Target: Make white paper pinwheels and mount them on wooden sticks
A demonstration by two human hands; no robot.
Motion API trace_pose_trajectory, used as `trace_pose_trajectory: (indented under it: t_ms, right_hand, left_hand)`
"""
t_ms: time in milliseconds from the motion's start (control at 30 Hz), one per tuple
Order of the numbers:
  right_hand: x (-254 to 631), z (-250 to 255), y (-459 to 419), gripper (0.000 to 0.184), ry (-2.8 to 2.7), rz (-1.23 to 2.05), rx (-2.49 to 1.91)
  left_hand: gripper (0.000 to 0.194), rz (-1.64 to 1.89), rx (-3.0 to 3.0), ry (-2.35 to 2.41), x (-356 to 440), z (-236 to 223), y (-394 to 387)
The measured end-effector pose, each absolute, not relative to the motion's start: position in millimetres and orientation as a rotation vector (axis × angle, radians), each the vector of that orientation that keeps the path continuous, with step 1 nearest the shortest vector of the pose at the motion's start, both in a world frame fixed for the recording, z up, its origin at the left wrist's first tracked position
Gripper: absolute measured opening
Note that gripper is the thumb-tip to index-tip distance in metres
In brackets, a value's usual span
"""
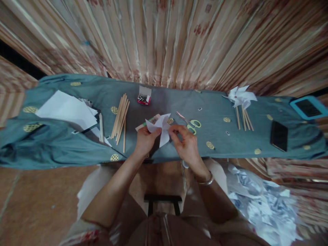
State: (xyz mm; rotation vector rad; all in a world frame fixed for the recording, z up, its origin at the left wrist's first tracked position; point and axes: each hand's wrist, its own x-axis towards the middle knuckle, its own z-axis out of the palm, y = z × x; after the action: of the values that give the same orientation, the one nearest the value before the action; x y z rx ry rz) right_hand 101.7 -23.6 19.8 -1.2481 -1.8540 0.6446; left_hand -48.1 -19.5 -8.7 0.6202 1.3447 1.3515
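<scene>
Both my hands hold a white paper pinwheel (161,128) just above the blue-grey cloth of the table (179,102). My left hand (145,140) grips its lower left side with closed fingers. My right hand (185,143) pinches the paper near its centre from the right. Green-handled scissors (191,123) lie just beyond my right hand. A bundle of wooden sticks (121,118) lies to the left of my hands.
A small red box of pins (144,97) stands at the back. White paper sheets (68,109) lie far left. Finished pinwheels on sticks (242,102), a black phone (279,135) and a blue-edged tablet (309,107) lie right. Paper scraps (263,205) cover the floor.
</scene>
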Motion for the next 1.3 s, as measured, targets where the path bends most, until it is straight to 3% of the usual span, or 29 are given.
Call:
trace_pose_trajectory:
  t_ms: [433,867,1300]
  right_hand:
    - [133.2,-18.9,2.3,0.015,-1.928,0.642,-1.452]
    - [121.6,-1.4,-6.6,0.031,-1.308,1.643,-1.107]
    - [117.9,-3.7,-5.7,0.036,-1.283,1.679,-1.159]
  left_hand:
    - [0.029,1.316,0.541,1.337,-50.1,-13.4,-22.0]
    - [0.026,1.292,0.391,1.153,-41.2,-9.0,-27.9]
    - [0.018,1.287,0.404,1.153,-38.3,-8.5,-24.3]
